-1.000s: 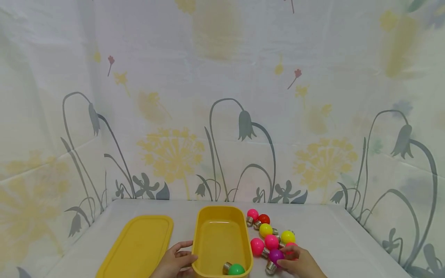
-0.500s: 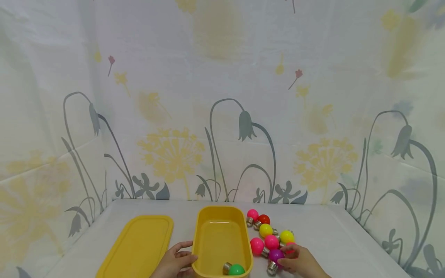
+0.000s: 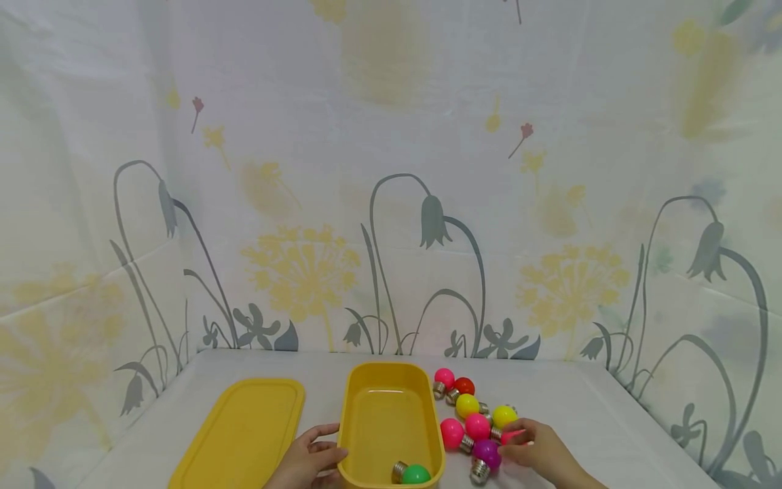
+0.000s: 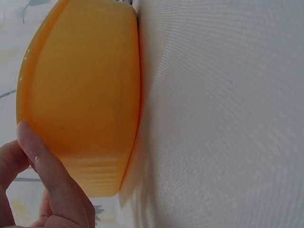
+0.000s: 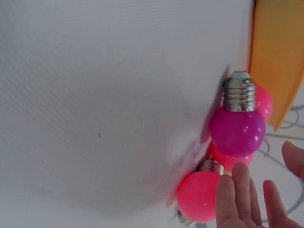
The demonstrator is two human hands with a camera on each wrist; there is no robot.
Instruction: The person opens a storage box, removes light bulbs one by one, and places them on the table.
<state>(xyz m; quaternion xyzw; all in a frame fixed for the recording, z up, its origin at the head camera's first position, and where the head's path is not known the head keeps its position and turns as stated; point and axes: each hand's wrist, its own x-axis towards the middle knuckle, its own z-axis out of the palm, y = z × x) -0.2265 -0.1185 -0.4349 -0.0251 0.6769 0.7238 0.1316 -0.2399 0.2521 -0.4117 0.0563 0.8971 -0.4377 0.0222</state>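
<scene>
My left hand (image 3: 310,458) pinches the left rim of a yellow plastic box (image 3: 385,414), its thumb over the edge and the other fingers along the outer wall. Inside the box, near its front, lies a light bulb with a green globe (image 3: 417,474). To the right of the box my right hand (image 3: 540,449) hovers among loose bulbs, fingers fairly straight and apart from the thumb. Beside its fingertips are a purple bulb (image 5: 237,130) and a pink bulb (image 5: 197,197), partly covered by the fingers in the head view. Both lie on the table.
A flat yellow lid (image 3: 244,428) lies left of the box. More bulbs are clustered right of it: a red one (image 3: 465,386), a yellow one (image 3: 468,405), another yellow one (image 3: 504,416) and several pink ones. A flower-patterned cloth (image 3: 391,272) hangs behind the table.
My right hand has moved right, off the purple bulb and toward the pink bulb. The purple bulb has turned slightly. My left hand and the box stay put.
</scene>
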